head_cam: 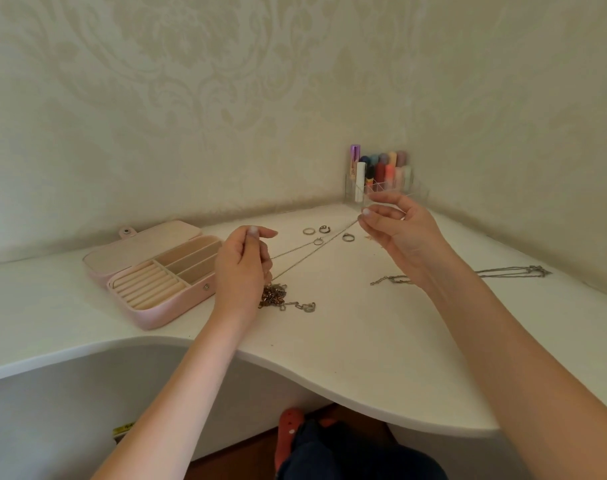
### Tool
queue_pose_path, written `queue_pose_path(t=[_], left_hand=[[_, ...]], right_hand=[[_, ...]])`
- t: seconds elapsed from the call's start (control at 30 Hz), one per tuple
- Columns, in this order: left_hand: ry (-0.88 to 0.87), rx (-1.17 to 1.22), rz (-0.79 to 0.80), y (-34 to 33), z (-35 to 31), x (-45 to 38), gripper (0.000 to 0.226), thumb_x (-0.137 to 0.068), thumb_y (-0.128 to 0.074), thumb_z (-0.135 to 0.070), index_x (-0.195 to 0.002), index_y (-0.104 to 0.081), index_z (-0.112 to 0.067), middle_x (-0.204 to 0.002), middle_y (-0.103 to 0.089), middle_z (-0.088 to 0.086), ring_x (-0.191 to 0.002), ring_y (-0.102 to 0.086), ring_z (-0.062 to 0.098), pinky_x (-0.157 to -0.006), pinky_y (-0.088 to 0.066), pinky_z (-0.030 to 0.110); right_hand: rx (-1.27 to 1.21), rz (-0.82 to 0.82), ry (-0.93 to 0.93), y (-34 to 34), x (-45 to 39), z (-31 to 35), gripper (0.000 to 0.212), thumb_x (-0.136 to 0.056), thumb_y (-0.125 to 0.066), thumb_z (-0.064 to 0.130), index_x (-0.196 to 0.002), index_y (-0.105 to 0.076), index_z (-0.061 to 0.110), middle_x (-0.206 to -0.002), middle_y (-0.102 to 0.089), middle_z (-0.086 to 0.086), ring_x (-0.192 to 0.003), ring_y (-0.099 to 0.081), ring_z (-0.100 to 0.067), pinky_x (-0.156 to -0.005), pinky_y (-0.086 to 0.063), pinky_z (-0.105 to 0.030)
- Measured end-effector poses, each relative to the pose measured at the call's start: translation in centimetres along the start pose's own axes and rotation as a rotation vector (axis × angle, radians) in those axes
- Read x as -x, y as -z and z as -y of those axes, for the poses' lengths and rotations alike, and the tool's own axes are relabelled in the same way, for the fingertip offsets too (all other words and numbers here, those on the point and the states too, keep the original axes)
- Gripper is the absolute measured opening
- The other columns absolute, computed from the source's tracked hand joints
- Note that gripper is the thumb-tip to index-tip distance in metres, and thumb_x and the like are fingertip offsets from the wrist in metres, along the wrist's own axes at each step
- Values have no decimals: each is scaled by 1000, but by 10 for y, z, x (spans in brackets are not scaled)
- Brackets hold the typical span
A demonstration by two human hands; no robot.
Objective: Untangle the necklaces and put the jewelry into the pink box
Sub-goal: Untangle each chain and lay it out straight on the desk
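The left hand and the right hand each pinch a thin chain, stretched taut between them above the tabletop. Pulling harder would likely tighten the tangled pile below the left hand, or snap links. The open pink box sits just left of it. The exact pinch points are too fine to see.
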State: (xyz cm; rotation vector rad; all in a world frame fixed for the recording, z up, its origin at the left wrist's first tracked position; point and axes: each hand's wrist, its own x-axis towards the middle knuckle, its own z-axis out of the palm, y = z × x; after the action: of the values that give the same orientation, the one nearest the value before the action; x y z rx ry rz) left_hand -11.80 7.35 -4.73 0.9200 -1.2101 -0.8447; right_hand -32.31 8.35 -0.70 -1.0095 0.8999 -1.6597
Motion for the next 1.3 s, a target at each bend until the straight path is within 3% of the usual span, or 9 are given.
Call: queue_pose_path(t=[0.23, 0.37, 0.53, 0.67, 0.77, 0.83, 0.97, 1.13, 1.3], left_hand=[[34, 39, -38, 2, -2, -2, 29, -101, -36, -8, -92, -64, -6, -72, -56, 5, -50, -50, 7, -49, -46, 21], [59, -8, -15, 4, -2, -2, 38, -83, -40, 9, -101, -68, -9, -80, -62, 2, -57, -50, 7, -55, -45, 18], [-84, -128, 99, 1, -10, 7, 48, -61, -41, -7, -97, -72, -12, -88, -69, 4, -78, -63, 7, -63, -41, 7], [-234, -321, 203, -4, -13, 16, 42, -72, -48, -12, -108, -68, -24, -104, -69, -13, -105, -58, -4, -83, -39, 4], [-240, -398, 370, -18, -14, 21, 25, -90, -59, -23, -115, -64, -27, -109, -67, -18, -108, -56, -8, -89, -41, 8], [-225, -411, 441, -27, -13, 24, 15, -94, -56, -26, -105, -66, -24, -101, -70, -14, -102, -61, -5, -84, -47, 17], [-187, -357, 404, -38, -14, 23, 23, -99, -46, -16, -83, -62, -12, -75, -70, -2, -73, -68, 6, -66, -41, 11], [-172, -377, 287, -37, -15, 15, 19, -94, -55, -8, -102, -71, -14, -73, -67, -3, -59, -66, 10, -64, -41, 5], [-120, -325, 206, -29, -20, 11, 12, -86, -66, -7, -94, -73, -13, -72, -68, -8, -53, -63, 2, -57, -40, 5]], right_hand=[[26, -78, 78, 2, -2, 0, 21, -83, -63, -9, -92, -61, 10, -77, -61, -3, -75, -64, -10, -81, -54, -22], [-3, -58, 133, 2, -2, 1, 20, -84, -62, -8, -91, -61, 11, -79, -60, -3, -79, -61, -11, -79, -53, -21], [55, 87, 165, -6, 4, 3, 23, -83, -62, -8, -93, -62, 12, -75, -62, 2, -76, -62, -9, -80, -52, -24], [175, 222, 174, -16, 10, -3, 24, -81, -66, -6, -94, -63, 15, -80, -64, 0, -77, -63, -15, -86, -51, -34], [175, 264, 196, -24, 15, -6, 23, -81, -66, -6, -92, -64, 14, -83, -63, -6, -82, -61, -18, -83, -53, -30], [182, 272, 202, -26, 16, -6, 23, -81, -66, -7, -91, -64, 13, -82, -63, -5, -80, -61, -18, -83, -53, -30], [24, 48, 212, -16, 6, -3, 20, -84, -63, -6, -90, -62, 13, -78, -64, 2, -81, -62, -13, -80, -52, -25], [-303, -309, 169, 10, -6, 8, 22, -87, -55, -14, -86, -55, 9, -91, -60, -6, -83, -61, -12, -74, -53, -17], [-100, -531, 234, 41, -14, 10, 20, -86, -62, -7, -79, -56, 11, -77, -56, -2, -67, -59, -7, -68, -51, -17]])
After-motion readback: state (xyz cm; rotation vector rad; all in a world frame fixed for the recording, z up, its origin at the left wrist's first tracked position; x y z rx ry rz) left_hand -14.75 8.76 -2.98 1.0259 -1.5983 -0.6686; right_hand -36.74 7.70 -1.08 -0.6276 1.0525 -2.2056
